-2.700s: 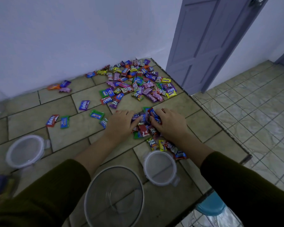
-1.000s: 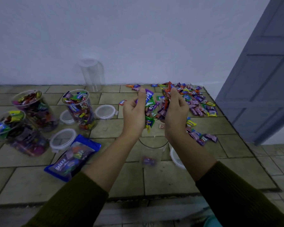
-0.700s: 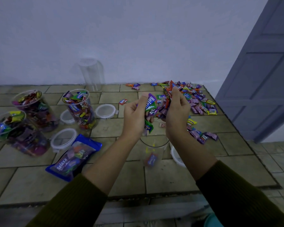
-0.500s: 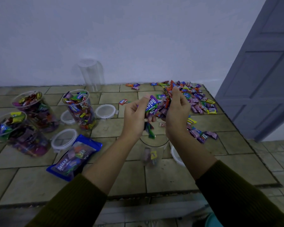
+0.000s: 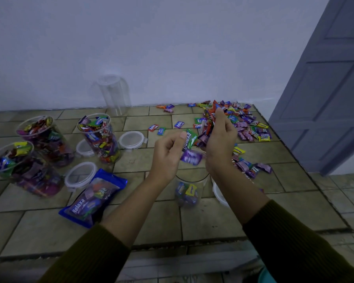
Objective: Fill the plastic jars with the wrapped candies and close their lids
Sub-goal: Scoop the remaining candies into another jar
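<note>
**Both hands above a nearly empty jar, candies in the right hand**

We find both hands raised over the tiled surface (image 5: 202, 219), directly above a clear jar (image 5: 189, 190) standing open near the front edge. We count only a few wrapped candies at the bottom of this jar.

The right hand (image 5: 220, 139) is curled around a bunch of candies (image 5: 209, 124), palm facing left, with wrappers sticking out above and below the fingers. The left hand (image 5: 168, 154) is loosely cupped with fingers bent; a green candy (image 5: 188, 139) sits at its fingertips, and we cannot tell whether it is pinched or merely touching. A purple candy (image 5: 190, 157) is between the two hands, above the jar mouth; whether either hand is touching it is unclear.

A loose heap of candies (image 5: 243, 121) lies on the far right of the surface, with a smaller cluster (image 5: 249, 166) just right of the right wrist. A few single pieces lie apart toward the middle.

On the left stand three open jars (image 5: 99, 137) filled with candies. An empty jar (image 5: 114, 94) stands against the wall. Several white lids (image 5: 132, 138) lie flat among the filled jars, and part of another lid (image 5: 219, 193) shows beside the near jar, behind the right forearm. A blue candy bag (image 5: 92, 198) lies flat left of the left forearm.

A grey door (image 5: 331, 88) stands at the right.
</note>
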